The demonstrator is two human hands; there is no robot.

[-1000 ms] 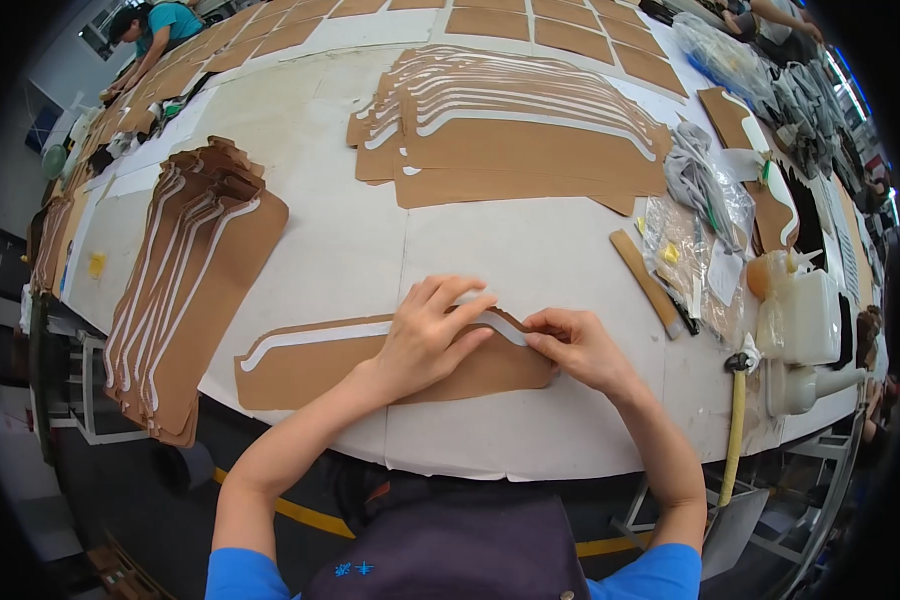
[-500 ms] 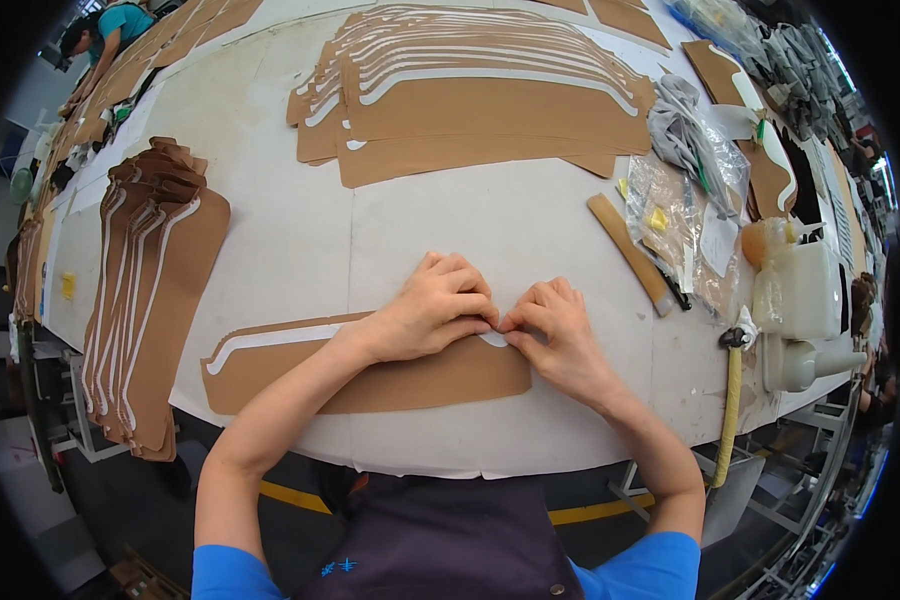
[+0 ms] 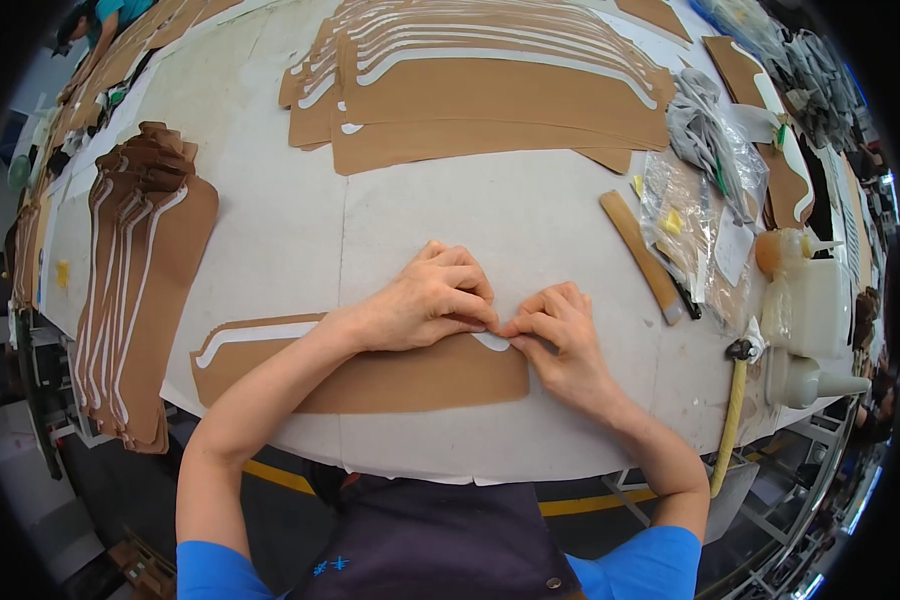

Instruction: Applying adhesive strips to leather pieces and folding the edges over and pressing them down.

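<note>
A long brown panel (image 3: 410,385), leather-like, lies flat near the table's front edge. A white strip (image 3: 260,337) follows its far edge and curves down at the right end. My left hand (image 3: 435,300) rests across that edge, thumb and fingers pinched together at the strip's right part. Close beside it, my right hand (image 3: 562,335) pinches the panel's far right corner. The fingertips of both hands nearly meet there, and what exactly lies between them is hidden.
A fanned stack of similar brown panels (image 3: 500,95) lies at the far side, another pile (image 3: 165,290) at left. To the right are a flat tan stick (image 3: 640,255), a plastic bag (image 3: 705,220), a hammer (image 3: 733,410) and a whitish bottle (image 3: 815,300). A person (image 3: 110,20) leans in far left.
The view has shifted slightly. Both hands stay pinched at the panel's right corner, their fingers only slightly moved; the panel lies much as before.
</note>
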